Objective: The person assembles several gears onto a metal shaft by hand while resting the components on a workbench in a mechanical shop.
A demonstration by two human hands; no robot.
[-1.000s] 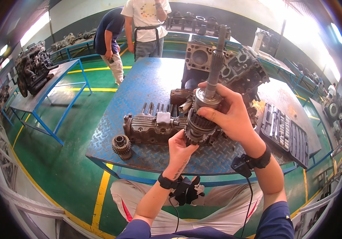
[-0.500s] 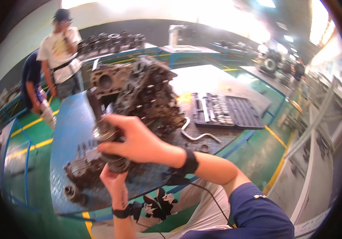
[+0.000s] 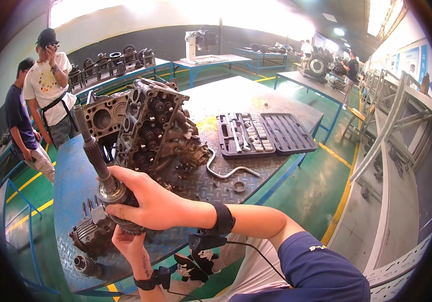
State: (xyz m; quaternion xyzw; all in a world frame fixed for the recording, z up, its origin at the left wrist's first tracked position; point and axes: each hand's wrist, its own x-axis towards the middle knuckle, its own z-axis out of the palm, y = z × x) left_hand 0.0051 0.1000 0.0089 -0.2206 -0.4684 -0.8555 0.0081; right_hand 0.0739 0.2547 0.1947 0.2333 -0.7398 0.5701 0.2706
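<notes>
A long splined gear shaft (image 3: 95, 156) stands tilted in front of me above the workbench, its thin end up and leaning left. My right hand (image 3: 148, 200) is wrapped round the thick bearing part (image 3: 114, 194) near its lower end. Below it, my left hand (image 3: 130, 246) closes on the shaft's bottom end, with some fingertips hidden behind the metal. Just left of my hands lies a dark finned casting with upright studs (image 3: 92, 224). A small gear part (image 3: 86, 264) rests by the bench's near left edge. Beyond the shaft stands a greasy engine block with cylinder head (image 3: 153, 126).
A black socket case (image 3: 291, 132) lies unfolded on the metal bench (image 3: 175, 246). A bent silver rod (image 3: 226, 175) and a small ring (image 3: 238, 186) lie nearer. Two people (image 3: 47, 90) stand at the left. Grey metal racks (image 3: 392, 126) line the right side.
My view has shifted, so the bench and engine sit further left. The shaft remains in both hands, and the two people at the left now stand more upright.
</notes>
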